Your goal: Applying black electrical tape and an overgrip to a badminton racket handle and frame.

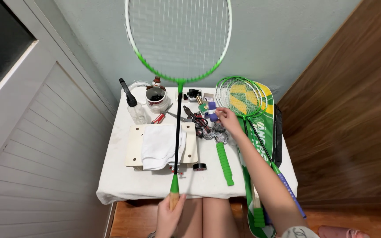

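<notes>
The green-and-white badminton racket [178, 57] stands nearly upright before the camera, its strung oval head high against the grey wall, its thin black shaft running down over the worktop [124, 180]. The handle end is bare pale wood below a green cone. The left hand [169, 216] holds that wooden end, fingers [179, 203] wrapped around it at the near edge of the worktop.

The right hand [228, 120] reaches out over the far right part of the worktop and holds a small purple roll of grip tape [211, 112], pinched at the fingertips. The roll sits just left of the hand, well apart from the held racket's handle.

The worktop is covered with a white cloth. On it lie a pale wooden board [134, 145] with a folded white towel [159, 147] on top; the racket shaft crosses both. Behind them stand a clear squeeze bottle with a black nozzle [133, 105] and a white cup [157, 99] with a small figure on it. Scissors with dark handles [195, 117] and a red-handled tool [159, 117] lie near the middle. A green ribbed grip sleeve [225, 163] lies to the right of the board. Further green-framed rackets [241, 97] rest on a green and yellow racket bag [261, 145] at the right edge, directly under the right forearm.
</notes>
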